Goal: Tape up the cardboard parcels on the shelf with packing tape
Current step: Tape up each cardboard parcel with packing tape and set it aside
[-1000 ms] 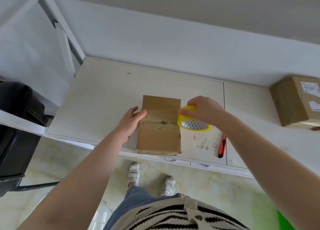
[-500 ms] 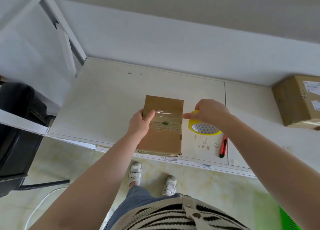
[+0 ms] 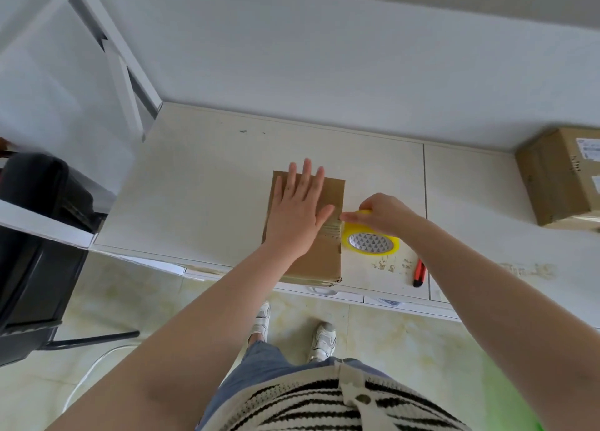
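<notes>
Pale wall [image 3: 357,57] behind a white shelf [image 3: 201,184], marbled cream floor [image 3: 389,336], black chair [image 3: 35,236] at left.

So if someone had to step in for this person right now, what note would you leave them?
Left hand: flat, fingers straight, pressing on the small parcel at the shelf's front edge.
Right hand: gripping the yellow tape roll at the parcel's right edge.
Done: a tape strip crosses the parcel's top.
Left: cut the tape, probably with the red cutter; then possibly the second parcel, far right.
</notes>
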The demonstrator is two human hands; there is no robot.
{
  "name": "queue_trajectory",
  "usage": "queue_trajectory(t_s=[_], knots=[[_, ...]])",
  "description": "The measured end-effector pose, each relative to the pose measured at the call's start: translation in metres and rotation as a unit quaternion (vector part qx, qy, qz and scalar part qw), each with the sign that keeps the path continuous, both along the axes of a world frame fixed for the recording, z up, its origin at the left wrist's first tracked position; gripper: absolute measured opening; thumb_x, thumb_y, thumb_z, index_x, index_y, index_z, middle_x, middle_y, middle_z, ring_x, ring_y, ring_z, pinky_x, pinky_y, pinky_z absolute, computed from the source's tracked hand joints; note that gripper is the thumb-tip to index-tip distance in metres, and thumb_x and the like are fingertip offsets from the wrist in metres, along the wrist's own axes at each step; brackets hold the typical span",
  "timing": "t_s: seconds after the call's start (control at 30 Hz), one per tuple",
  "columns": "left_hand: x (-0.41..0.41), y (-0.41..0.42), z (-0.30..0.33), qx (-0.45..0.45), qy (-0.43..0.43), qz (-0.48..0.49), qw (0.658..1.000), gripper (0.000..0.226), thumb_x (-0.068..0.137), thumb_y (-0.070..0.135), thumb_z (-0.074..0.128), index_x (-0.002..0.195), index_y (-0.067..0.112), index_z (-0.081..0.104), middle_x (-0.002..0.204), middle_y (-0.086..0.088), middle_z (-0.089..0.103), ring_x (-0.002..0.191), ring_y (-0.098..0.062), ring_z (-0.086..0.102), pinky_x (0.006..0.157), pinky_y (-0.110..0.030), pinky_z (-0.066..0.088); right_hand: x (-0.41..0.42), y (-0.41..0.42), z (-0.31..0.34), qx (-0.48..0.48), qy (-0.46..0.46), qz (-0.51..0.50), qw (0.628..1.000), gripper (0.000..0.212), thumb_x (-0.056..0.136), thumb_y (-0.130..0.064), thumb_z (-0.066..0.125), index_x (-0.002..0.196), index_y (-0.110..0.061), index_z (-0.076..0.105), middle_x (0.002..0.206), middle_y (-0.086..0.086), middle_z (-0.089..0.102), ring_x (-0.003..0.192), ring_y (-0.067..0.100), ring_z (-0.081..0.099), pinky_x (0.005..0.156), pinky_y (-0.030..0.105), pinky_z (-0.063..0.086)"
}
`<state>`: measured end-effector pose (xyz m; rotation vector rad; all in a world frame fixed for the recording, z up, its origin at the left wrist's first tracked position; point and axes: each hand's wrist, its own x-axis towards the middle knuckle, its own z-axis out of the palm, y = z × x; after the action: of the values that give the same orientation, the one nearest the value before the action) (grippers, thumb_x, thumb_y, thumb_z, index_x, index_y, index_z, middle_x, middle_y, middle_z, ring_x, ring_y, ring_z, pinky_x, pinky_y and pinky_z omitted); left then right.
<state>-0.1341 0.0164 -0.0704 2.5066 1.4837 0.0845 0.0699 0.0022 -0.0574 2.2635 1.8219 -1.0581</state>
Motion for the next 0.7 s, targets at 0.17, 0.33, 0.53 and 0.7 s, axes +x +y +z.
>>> queue_trajectory(t_s=[0.17, 0.33, 0.53, 0.7], knots=[[0.003, -0.003, -0.010, 0.013, 0.057, 0.006, 0.998, 0.066, 0.101, 0.054, 0.007, 0.155, 0.025, -0.018, 0.161, -0.007, -0.027, 0.149, -0.028, -0.024, 0.123, -0.048, -0.007, 0.003, -0.001, -0.006, 0.008, 0.030, -0.010, 0.999, 0.061, 0.080, -0.072, 0.058, 0.063, -0.013, 0.056, 0.059, -0.002, 0.053, 0.060, 0.015, 0.053, 0.060, 0.029, 0.041], [0.022, -0.007, -0.008, 0.013, 0.054, 0.035, 0.998, 0.070, 0.099, 0.055, 0.004, 0.156, 0.020, -0.016, 0.162, -0.010, -0.025, 0.150, -0.030, -0.021, 0.122, -0.049, -0.007, 0.020, 0.003, -0.002, 0.020, 0.050, -0.026, 0.998, 0.058, 0.084, -0.063, 0.061, 0.059, -0.012, 0.049, 0.055, 0.000, 0.040, 0.055, 0.017, 0.042, 0.057, 0.029, 0.034], [0.030, -0.007, -0.014, 0.022, 0.053, 0.043, 0.997, 0.069, 0.101, 0.054, 0.007, 0.156, 0.020, -0.017, 0.162, -0.009, -0.025, 0.149, -0.029, -0.022, 0.122, -0.052, -0.004, 0.024, 0.006, -0.006, 0.009, 0.019, -0.018, 1.000, 0.058, 0.085, -0.064, 0.059, 0.058, -0.014, 0.049, 0.054, -0.002, 0.041, 0.053, 0.015, 0.042, 0.056, 0.028, 0.034], [0.030, -0.008, -0.013, 0.032, 0.057, 0.043, 0.997, 0.067, 0.102, 0.054, 0.008, 0.156, 0.022, -0.017, 0.162, -0.011, -0.025, 0.150, -0.031, -0.020, 0.121, -0.054, -0.005, 0.030, -0.003, -0.009, 0.030, 0.066, -0.025, 0.997, 0.057, 0.087, -0.062, 0.057, 0.060, -0.013, 0.047, 0.057, 0.000, 0.036, 0.053, 0.016, 0.038, 0.056, 0.028, 0.031]])
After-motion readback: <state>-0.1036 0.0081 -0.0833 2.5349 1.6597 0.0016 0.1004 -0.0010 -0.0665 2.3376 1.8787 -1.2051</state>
